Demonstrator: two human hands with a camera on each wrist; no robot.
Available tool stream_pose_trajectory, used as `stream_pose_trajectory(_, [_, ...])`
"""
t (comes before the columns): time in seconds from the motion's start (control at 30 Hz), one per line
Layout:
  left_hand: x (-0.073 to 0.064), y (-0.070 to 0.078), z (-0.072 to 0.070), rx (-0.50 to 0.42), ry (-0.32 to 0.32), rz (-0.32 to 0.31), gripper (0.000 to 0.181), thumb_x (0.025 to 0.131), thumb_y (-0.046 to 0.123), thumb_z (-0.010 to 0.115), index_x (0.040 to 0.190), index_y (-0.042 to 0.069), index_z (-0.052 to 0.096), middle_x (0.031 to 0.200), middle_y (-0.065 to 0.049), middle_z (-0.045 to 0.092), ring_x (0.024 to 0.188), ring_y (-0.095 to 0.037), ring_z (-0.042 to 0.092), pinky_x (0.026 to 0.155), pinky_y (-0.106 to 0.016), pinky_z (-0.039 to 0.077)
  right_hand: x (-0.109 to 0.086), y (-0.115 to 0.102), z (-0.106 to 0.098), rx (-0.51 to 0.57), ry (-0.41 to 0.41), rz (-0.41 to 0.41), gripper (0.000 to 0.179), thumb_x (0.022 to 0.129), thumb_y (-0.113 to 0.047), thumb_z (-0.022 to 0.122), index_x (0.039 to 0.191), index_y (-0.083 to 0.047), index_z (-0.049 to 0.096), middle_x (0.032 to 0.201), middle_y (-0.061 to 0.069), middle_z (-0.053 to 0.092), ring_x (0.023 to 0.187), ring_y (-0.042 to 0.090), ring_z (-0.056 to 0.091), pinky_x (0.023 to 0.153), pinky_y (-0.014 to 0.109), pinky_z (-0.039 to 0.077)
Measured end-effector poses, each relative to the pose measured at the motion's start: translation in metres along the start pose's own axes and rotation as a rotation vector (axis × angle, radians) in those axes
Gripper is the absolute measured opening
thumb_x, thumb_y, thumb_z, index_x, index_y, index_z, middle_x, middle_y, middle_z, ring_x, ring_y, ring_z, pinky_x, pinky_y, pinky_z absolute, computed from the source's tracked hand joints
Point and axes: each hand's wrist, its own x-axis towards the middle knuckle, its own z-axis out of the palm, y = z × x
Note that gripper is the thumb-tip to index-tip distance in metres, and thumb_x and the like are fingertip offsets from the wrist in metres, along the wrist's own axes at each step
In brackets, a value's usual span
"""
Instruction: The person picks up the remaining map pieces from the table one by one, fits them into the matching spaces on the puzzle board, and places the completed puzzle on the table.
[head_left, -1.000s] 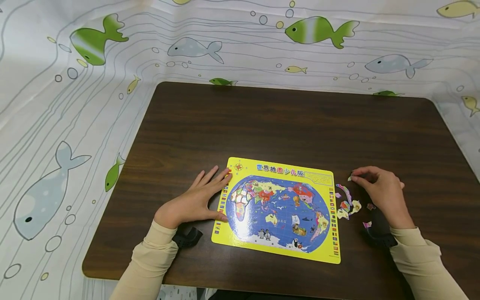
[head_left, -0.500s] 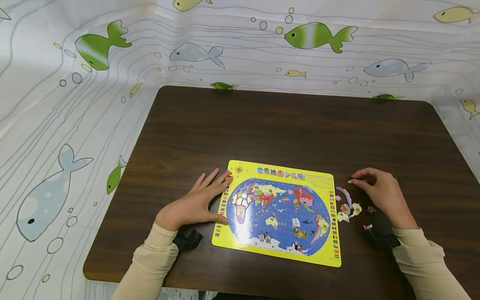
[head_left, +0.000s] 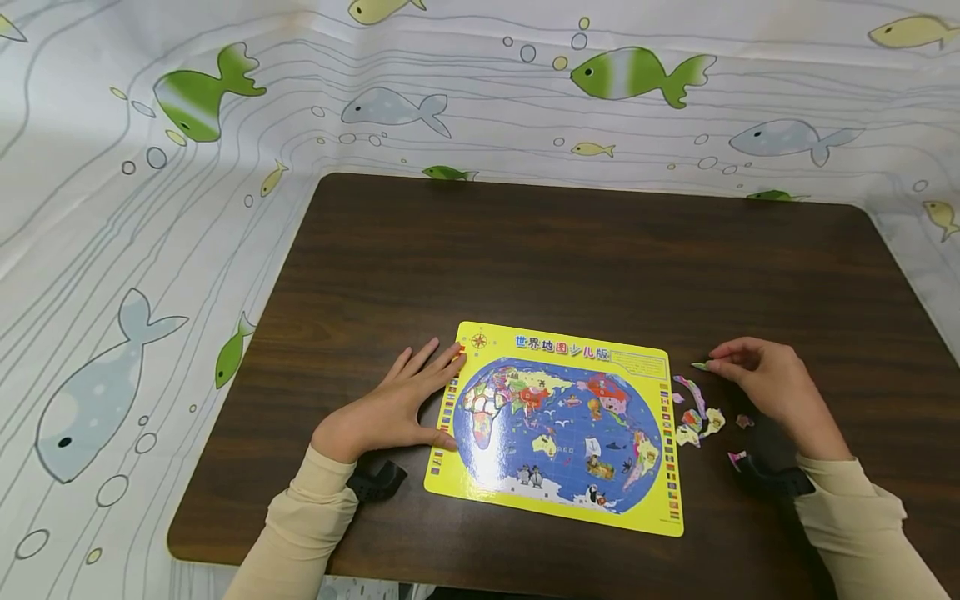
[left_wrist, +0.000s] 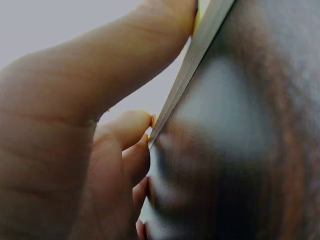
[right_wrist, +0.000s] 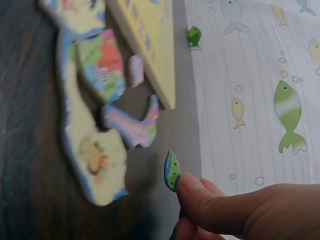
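A yellow-bordered world map puzzle board (head_left: 555, 518) lies on the table, its blue oval filled with colourful land pieces and animals. My left hand (head_left: 397, 404) rests at the board's left edge, fingers spread and fairly straight, thumb on the border. In the left wrist view the thumb and fingertips meet the board's edge (left_wrist: 187, 70). Between thumb and fingers my right hand (head_left: 772, 387) pinches a small green puzzle piece (right_wrist: 172, 171), pointed at its tip, right of the board. Close by lie several loose puzzle pieces (right_wrist: 102, 162), cream, pink and green.
A dark wooden table (head_left: 570, 250) bears everything. A small star-like piece (head_left: 744, 421) and a pink piece (head_left: 738, 457) lie near the right wrist. Black wrist straps (head_left: 378, 483) show below both hands. A white fish-patterned sheet (head_left: 510, 100) hangs behind and to the left.
The green piece in my right hand has turned to show more of its face, and that hand has shifted slightly right. My left hand stays at the board's edge.
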Motion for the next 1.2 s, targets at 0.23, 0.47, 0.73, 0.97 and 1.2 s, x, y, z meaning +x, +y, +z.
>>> stream_pose_trajectory(0.23, [0.0, 0.0, 0.001, 0.007, -0.004, -0.008, 0.12, 0.077, 0.057, 0.086, 0.168, 0.017, 0.018, 0.177, -0.004, 0.01, 0.165, -0.037, 0.0, 0.13, -0.064, -0.003, -0.008, -0.01, -0.005, 0.084, -0.026, 0.027, 0.026, 0.099, -0.02, 0.074, 0.114, 0.0, 0.073, 0.102, 0.02, 0.078, 0.074, 0.004, 0.069, 0.063, 0.018, 0.053])
stream_pose_trajectory(0.47, [0.0, -0.001, 0.0, 0.011, 0.001, 0.003, 0.119, 0.077, 0.056, 0.086, 0.168, 0.017, 0.019, 0.177, -0.004, 0.009, 0.165, -0.037, -0.001, 0.13, -0.064, -0.003, -0.014, -0.023, -0.007, 0.2, -0.134, 0.082, 0.041, 0.1, -0.031, 0.072, 0.125, 0.001, 0.068, 0.112, 0.019, 0.078, 0.085, 0.004, 0.076, 0.08, 0.038, 0.065])
stream_pose_trajectory(0.73, [0.001, 0.0, 0.0, 0.006, -0.01, -0.014, 0.12, 0.077, 0.057, 0.086, 0.168, 0.018, 0.018, 0.178, -0.002, 0.008, 0.165, -0.036, -0.002, 0.131, -0.062, -0.005, -0.017, -0.033, -0.006, 0.278, -0.217, 0.093, 0.048, 0.097, -0.034, 0.076, 0.126, 0.003, 0.069, 0.107, 0.012, 0.081, 0.086, 0.006, 0.078, 0.075, 0.021, 0.06])
stream_pose_trajectory(0.97, [0.001, 0.001, -0.001, 0.007, -0.003, -0.007, 0.119, 0.078, 0.057, 0.086, 0.168, 0.018, 0.019, 0.178, -0.002, 0.009, 0.165, -0.036, -0.002, 0.13, -0.063, -0.005, -0.02, -0.046, 0.0, 0.336, -0.277, 0.074, 0.046, 0.096, -0.028, 0.077, 0.124, 0.007, 0.069, 0.105, 0.016, 0.081, 0.085, 0.011, 0.079, 0.076, 0.023, 0.063])
stream_pose_trajectory(1.2, [0.002, 0.0, 0.0, 0.002, -0.005, -0.014, 0.119, 0.077, 0.057, 0.086, 0.168, 0.018, 0.019, 0.178, -0.002, 0.008, 0.165, -0.036, -0.002, 0.131, -0.062, -0.005, -0.028, -0.059, 0.01, 0.337, -0.346, 0.034, 0.039, 0.095, -0.019, 0.079, 0.121, 0.009, 0.071, 0.102, 0.017, 0.081, 0.084, 0.017, 0.079, 0.074, 0.026, 0.064])
